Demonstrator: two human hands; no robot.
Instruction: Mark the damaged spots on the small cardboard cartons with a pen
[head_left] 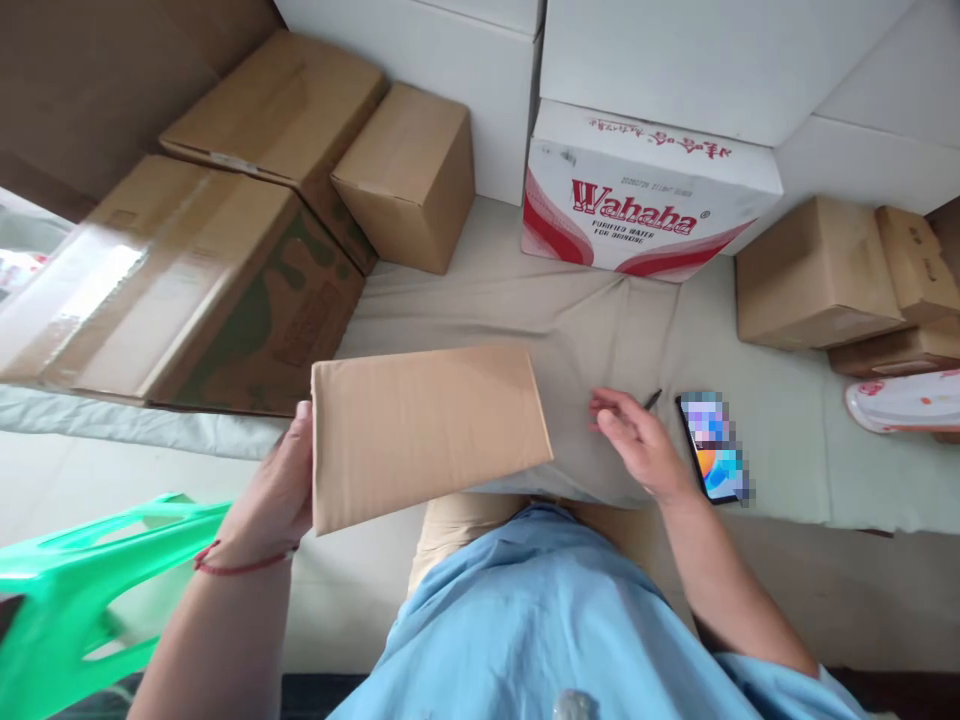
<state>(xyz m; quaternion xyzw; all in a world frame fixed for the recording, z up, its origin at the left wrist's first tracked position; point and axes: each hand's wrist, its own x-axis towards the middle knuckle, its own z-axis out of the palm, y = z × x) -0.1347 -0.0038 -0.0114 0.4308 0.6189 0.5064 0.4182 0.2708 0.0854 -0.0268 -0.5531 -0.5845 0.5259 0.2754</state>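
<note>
A plain brown cardboard box (427, 430) is held up in front of my body, slightly tilted. My left hand (289, 470) grips its left end; the thumb shows at the edge and the other fingers are hidden behind the box. To the right of the box, apart from it, my right hand (634, 440) is open with loosely bent fingers and nothing in it. Just beyond that hand a dark pen (653, 398) lies on the cloth. A phone (712, 447) with a lit, partly blurred screen lies to the right of the hand.
Large cardboard boxes (225, 230) and a smaller carton (409, 175) stand at the left. A white and red Wahaha water carton (645, 200) is at the back. More brown boxes (817, 275) sit at the right on the cloth-covered table (787, 430). A green plastic stool (67, 600) is at lower left.
</note>
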